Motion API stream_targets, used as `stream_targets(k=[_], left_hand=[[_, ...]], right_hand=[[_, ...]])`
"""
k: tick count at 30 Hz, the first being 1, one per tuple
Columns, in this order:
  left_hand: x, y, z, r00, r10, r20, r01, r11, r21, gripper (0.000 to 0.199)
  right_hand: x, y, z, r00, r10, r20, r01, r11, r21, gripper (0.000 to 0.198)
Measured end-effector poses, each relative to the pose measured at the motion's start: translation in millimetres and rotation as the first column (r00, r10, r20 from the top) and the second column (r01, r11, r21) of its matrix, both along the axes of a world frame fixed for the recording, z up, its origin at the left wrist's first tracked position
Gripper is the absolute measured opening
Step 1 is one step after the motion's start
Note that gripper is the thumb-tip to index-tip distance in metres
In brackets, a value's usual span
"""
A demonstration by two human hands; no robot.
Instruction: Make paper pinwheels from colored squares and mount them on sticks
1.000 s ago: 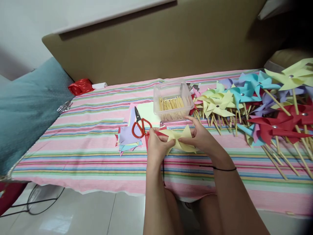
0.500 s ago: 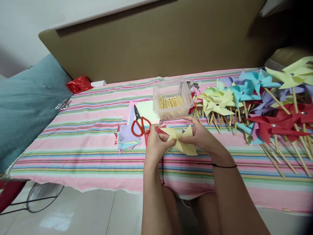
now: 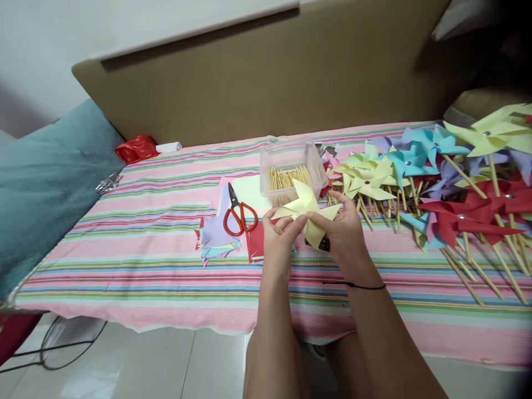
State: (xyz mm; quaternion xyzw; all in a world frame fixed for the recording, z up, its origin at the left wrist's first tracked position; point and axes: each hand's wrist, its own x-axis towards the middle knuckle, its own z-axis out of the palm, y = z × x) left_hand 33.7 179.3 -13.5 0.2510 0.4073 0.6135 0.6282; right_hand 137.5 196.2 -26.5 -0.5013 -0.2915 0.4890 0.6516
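My left hand (image 3: 277, 237) and right hand (image 3: 346, 226) pinch one yellow pinwheel (image 3: 305, 204) between them, two thumbs near its centre. Just beyond my fingers: one box (image 3: 320, 176) of sticks (image 3: 287, 177); left, one pair of scissors (image 3: 235, 203); right, finished pinwheels (image 3: 409, 160) overlapping beyond counting.

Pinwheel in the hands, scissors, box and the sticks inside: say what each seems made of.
Pinwheel: matte yellow paper or thin card, judging by its flat, pointed, folded blades.
Scissors: dark blades, likely metal; smooth red handles, perhaps plastic-coated.
Box: cloudy, see-through plastic, probably; sticks show through its wall.
Sticks: straw-coloured, likely wood or bamboo; finish unclear.
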Motion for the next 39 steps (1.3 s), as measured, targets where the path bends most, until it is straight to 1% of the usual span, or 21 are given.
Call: stream_targets(k=[3,6,12,16,18,20,23,25,27,29,32,35,39], left_hand=[[3,1,-2.2,0.995,0.084,-0.059,-0.085,0.996,-0.009,0.067],[2,3,-3.4,0.979,0.17,-0.113,-0.172,0.985,-0.005,0.066],[0,2,-1.0,0.967,0.217,-0.137,-0.221,0.975,-0.013,0.067],[-2,3,-3.2,0.948,0.287,-0.141,-0.295,0.954,-0.043,0.065],[-4,6,-5.4,0.933,0.341,-0.115,-0.351,0.934,-0.074,0.063],[-8,8,-7.4,0.916,0.397,-0.061,-0.402,0.909,-0.111,0.058],[-14,11,-9.0,0.896,0.445,-0.007,-0.441,0.885,-0.151,0.048],[-18,12,-9.2,0.897,0.442,0.006,-0.435,0.885,-0.164,0.043],[-19,12,-9.0,0.901,0.433,0.015,-0.425,0.889,-0.17,0.042],[-19,12,-9.0,0.904,0.427,0.019,-0.418,0.893,-0.165,0.042],[-18,11,-8.5,0.905,0.425,0.012,-0.419,0.896,-0.147,0.047],[-16,9,-6.9,0.907,0.42,-0.032,-0.42,0.898,-0.128,0.053],[-14,7,-4.2,0.914,0.388,-0.119,-0.4,0.912,-0.094,0.064]], right_hand=[[-6,-2,0,1.0,-0.024,0.004,0.024,1.0,0.014,0.085],[-10,-5,1,1.0,-0.002,-0.013,0.002,1.0,-0.005,0.086],[-17,-8,0,1.0,0.013,0.017,-0.013,1.0,-0.01,0.082],[-17,-7,1,0.998,0.064,-0.011,-0.064,0.997,-0.034,0.089],[-13,-8,3,0.99,0.137,-0.024,-0.138,0.99,-0.018,0.089],[-7,-10,5,0.965,0.258,-0.041,-0.257,0.966,0.034,0.081],[0,-14,6,0.894,0.448,-0.001,-0.444,0.887,0.125,0.054],[2,-15,4,0.861,0.498,0.106,-0.509,0.846,0.16,0.031],[1,-14,2,0.844,0.487,0.224,-0.527,0.832,0.175,0.014],[0,-13,0,0.837,0.467,0.284,-0.525,0.833,0.177,0.01],[-1,-13,-1,0.845,0.461,0.272,-0.514,0.84,0.172,0.01],[-4,-13,0,0.876,0.437,0.203,-0.469,0.871,0.149,0.013],[-16,-13,0,0.937,0.342,0.069,-0.349,0.927,0.136,0.018]])
